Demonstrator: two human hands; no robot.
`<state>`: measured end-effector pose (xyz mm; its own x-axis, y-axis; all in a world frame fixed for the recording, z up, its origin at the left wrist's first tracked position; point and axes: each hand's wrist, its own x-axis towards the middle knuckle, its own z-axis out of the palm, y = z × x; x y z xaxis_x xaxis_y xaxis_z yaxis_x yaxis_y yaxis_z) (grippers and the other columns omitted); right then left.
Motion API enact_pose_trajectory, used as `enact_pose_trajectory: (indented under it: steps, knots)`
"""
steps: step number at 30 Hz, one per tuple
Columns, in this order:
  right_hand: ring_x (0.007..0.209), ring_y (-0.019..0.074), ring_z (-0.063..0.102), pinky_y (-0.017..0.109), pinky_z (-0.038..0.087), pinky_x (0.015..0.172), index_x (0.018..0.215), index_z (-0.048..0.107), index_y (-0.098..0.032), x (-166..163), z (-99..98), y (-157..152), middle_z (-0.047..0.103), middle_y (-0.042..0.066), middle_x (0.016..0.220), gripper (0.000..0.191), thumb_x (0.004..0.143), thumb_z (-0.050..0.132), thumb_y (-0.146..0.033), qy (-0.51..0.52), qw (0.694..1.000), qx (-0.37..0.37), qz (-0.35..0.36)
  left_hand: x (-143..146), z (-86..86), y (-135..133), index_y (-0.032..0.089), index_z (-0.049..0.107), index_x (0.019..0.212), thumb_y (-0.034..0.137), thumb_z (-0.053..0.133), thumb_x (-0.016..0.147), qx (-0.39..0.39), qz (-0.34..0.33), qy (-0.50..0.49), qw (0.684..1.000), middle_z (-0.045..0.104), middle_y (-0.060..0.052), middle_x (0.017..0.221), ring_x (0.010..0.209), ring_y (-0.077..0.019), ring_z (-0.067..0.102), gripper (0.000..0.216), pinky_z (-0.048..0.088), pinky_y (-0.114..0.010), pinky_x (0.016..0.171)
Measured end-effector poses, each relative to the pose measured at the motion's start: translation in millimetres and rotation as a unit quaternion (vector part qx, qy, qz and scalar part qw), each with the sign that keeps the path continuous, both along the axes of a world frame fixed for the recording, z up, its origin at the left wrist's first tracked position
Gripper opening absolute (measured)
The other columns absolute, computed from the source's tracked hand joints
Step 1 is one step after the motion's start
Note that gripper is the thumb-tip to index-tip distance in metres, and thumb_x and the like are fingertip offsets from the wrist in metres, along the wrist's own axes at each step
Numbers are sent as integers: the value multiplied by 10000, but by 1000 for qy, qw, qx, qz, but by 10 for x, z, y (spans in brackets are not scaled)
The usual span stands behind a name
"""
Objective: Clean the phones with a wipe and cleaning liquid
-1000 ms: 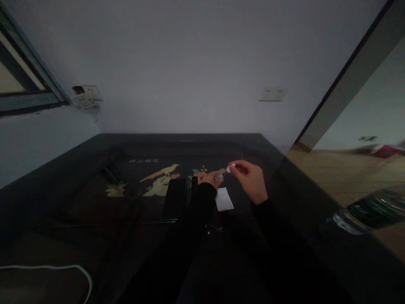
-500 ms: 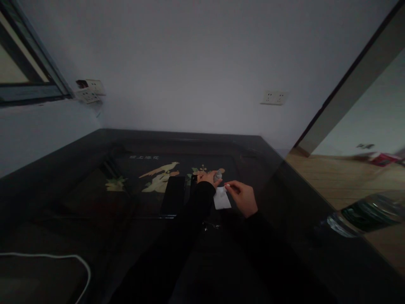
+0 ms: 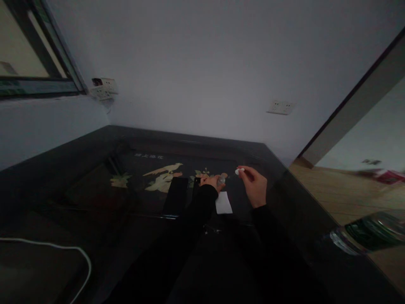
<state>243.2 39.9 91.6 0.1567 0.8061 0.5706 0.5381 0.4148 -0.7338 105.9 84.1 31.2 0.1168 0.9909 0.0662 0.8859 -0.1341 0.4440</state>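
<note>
My left hand (image 3: 211,181) holds a small clear bottle (image 3: 221,180) just above the dark table (image 3: 79,177). My right hand (image 3: 257,186) pinches a small white cap or dropper top (image 3: 239,171), raised a little to the right of the bottle. Below both hands a white square of paper or cloth (image 3: 223,202) lies flat on the table. A black phone (image 3: 176,196) lies left of my left wrist. Both sleeves are black.
The table top has an inlaid picture of a bird and flowers (image 3: 163,177). A white cable (image 3: 63,253) curls at the near left. A plastic water bottle (image 3: 367,230) lies at the right edge. Wall sockets (image 3: 281,107) sit on the wall behind.
My right hand has lifted from the white square up to beside the bottle, with the white piece in its fingers. The left hand keeps the bottle in place. The view has shifted slightly.
</note>
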Motion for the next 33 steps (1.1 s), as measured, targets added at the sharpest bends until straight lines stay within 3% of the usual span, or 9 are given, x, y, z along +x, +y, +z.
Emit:
enact_pose_trajectory:
  steps: [9, 15, 20, 24, 29, 33]
  knots:
    - [723, 171, 641, 280, 495, 669, 901, 654, -145, -141, -55, 229, 685, 73, 834, 262, 795, 509, -336, -41, 999, -11, 15, -15, 23, -4, 302, 538, 1130, 465, 526, 751, -12, -2, 9, 1000, 674, -23, 964, 984, -220, 579, 413, 313, -363, 882]
    - [761, 145, 637, 256, 469, 697, 1093, 579, -189, -218, -211, 352, 687, 34, 854, 308, 796, 498, -198, -144, 986, -77, 33, 2, 31, -26, 282, 530, 1125, 451, 510, 765, -3, -1, 14, 1000, 659, -22, 1014, 1028, -214, 551, 398, 290, -367, 905]
    - [838, 160, 626, 249, 431, 726, 907, 637, -216, -266, -223, 377, 686, 30, 884, 181, 813, 489, -173, -239, 962, -125, 26, -11, 41, -23, 288, 528, 1128, 460, 503, 761, -8, -5, 23, 1000, 665, -26, 990, 998, -218, 567, 405, 308, -363, 874]
    - [829, 190, 624, 265, 413, 703, 880, 608, -212, -310, -171, 326, 675, 48, 850, 129, 838, 499, -266, -298, 942, -155, -25, -14, 24, -6, 285, 511, 1155, 463, 491, 761, -10, -10, 28, 1000, 663, -44, 1002, 988, -232, 576, 432, 309, -373, 865]
    - [828, 272, 621, 332, 410, 681, 942, 562, -171, -431, -163, 311, 649, 133, 866, 395, 846, 408, -521, -338, 913, -195, -117, -12, -13, 22, 267, 513, 1152, 445, 494, 753, -8, -16, 24, 1000, 651, -63, 1034, 1016, -246, 562, 438, 312, -378, 858]
    - [850, 263, 619, 325, 410, 692, 933, 568, -190, -393, -128, 316, 648, 123, 866, 542, 810, 313, -651, -342, 899, -229, -147, -24, -19, 24, 294, 510, 1137, 429, 502, 753, -8, -17, 15, 1000, 656, -30, 1027, 1002, -226, 569, 408, 317, -369, 854]
